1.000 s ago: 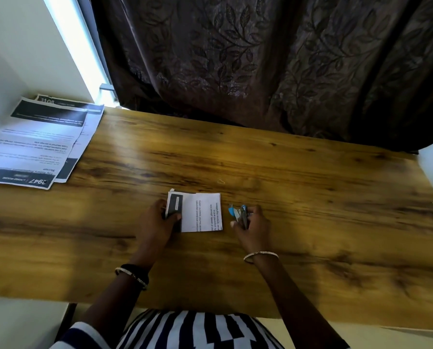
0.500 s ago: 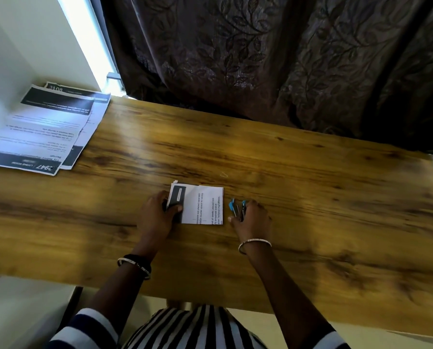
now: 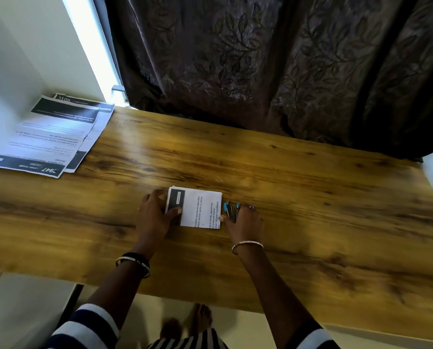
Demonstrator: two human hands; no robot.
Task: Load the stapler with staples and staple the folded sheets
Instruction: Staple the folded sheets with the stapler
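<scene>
- My left hand [image 3: 157, 215] pins the sheets [image 3: 195, 207] flat mid-table [image 3: 311, 197], thumb on top.
- My right hand [image 3: 244, 219] grips the stapler [image 3: 231, 210], at the sheets' 3 o'clock edge.

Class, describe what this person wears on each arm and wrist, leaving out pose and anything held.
The left hand has a pale metal bangle beside a black band at the wrist; the right hand has one thin pale metal bangle. Both forearms are bare. Dark and white striped sleeves cover the upper arms.
</scene>
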